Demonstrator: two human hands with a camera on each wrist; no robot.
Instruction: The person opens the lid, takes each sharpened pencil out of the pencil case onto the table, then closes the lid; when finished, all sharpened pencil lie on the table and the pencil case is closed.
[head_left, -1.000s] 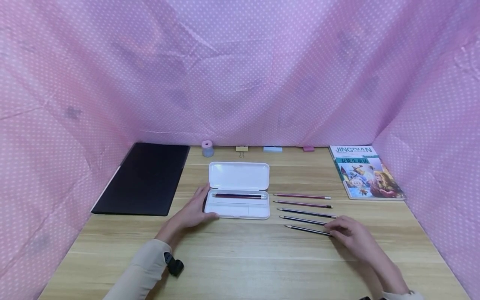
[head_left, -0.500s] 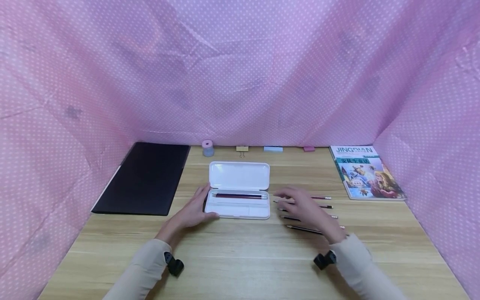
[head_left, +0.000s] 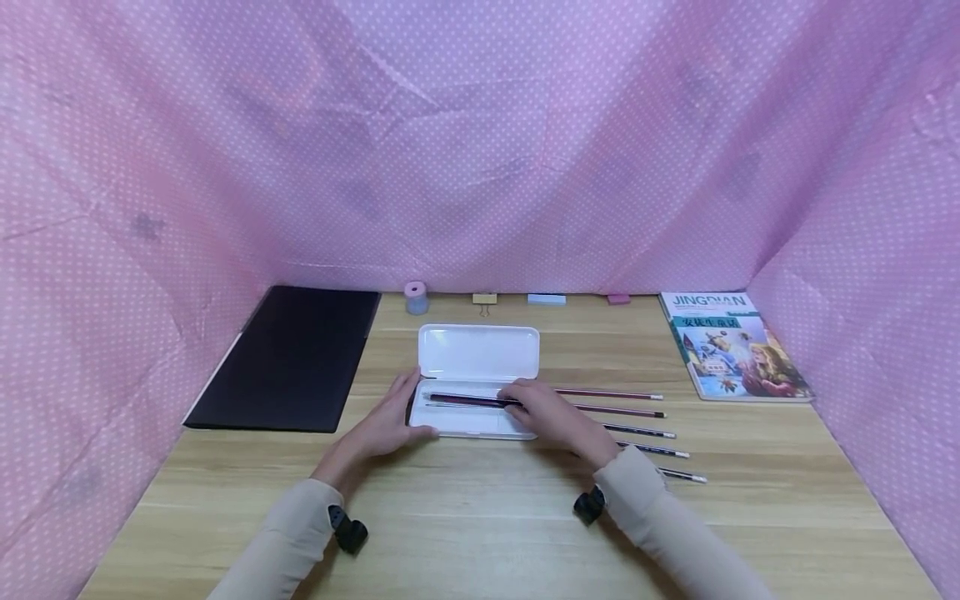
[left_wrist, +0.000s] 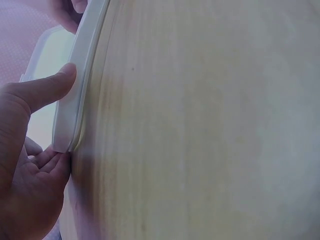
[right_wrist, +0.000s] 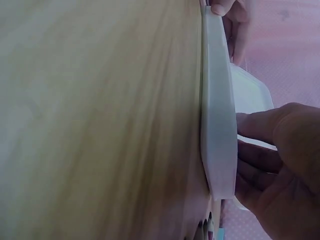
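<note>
A white pencil case (head_left: 459, 423) lies with its lid (head_left: 480, 352) raised on the wooden table. My left hand (head_left: 384, 427) grips its left end, thumb (left_wrist: 52, 90) on the front wall and fingers around the corner. Over the right part of the case, my right hand (head_left: 551, 415) pinches the end of a dark red pencil (head_left: 467, 400), which slants above the tray. The left wrist view shows the case (left_wrist: 75, 110) edge-on; in the right wrist view its wall (right_wrist: 220, 115) partly hides my right fingers. Several pencils (head_left: 621, 409) lie in a row to the right, partly behind my right arm.
A black folder (head_left: 288, 358) lies left, a picture-covered book (head_left: 731, 346) right. Along the back are a pink-topped sharpener-like cylinder (head_left: 416, 297), a binder clip (head_left: 484, 298), a pale blue block (head_left: 546, 299) and a pink block (head_left: 618, 299). A pink dotted cloth (head_left: 480, 167) encloses the table.
My right hand has moved left from the row of pencils to the case. The pencil in the case has come forward and tilted. My left hand stays put.
</note>
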